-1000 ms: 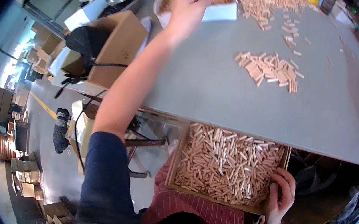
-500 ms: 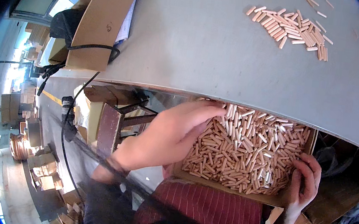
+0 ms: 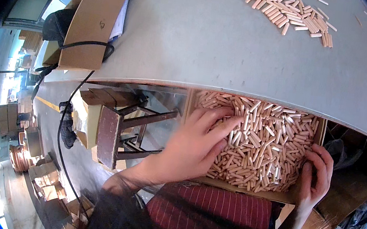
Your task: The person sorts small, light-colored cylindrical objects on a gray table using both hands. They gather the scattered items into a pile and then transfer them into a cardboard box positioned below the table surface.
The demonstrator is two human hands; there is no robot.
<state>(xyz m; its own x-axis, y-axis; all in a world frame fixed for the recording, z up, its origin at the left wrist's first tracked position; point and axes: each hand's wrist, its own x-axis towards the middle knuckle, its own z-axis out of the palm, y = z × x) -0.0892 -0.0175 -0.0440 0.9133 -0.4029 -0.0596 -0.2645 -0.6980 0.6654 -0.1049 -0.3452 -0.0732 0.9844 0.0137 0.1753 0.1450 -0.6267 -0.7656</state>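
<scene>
A cardboard box (image 3: 321,133) full of short wooden dowels (image 3: 264,147) sits against the near edge of the table, partly beneath it. Over its left side reaches my left hand (image 3: 193,143), with fingertips among the dowels and fingers bent but apart. No dowel is clearly gripped there. At the right wall, my right hand (image 3: 317,172) curls its fingers over the edge and grips the box. More loose dowels (image 3: 292,15) lie in a flat pile on the grey table (image 3: 179,36), toward the far right.
On the table's left stands an open cardboard carton (image 3: 91,25) with a black cable (image 3: 66,118) hanging down. A dark stool (image 3: 109,137) is below the table to the left. Clear plastic wrapping (image 3: 355,227) lies at the lower right.
My left hand has shifted from the far left part of the box toward its middle left, uncovering dowels in the far corner. My right hand stays at the right wall. The view has shifted slightly.
</scene>
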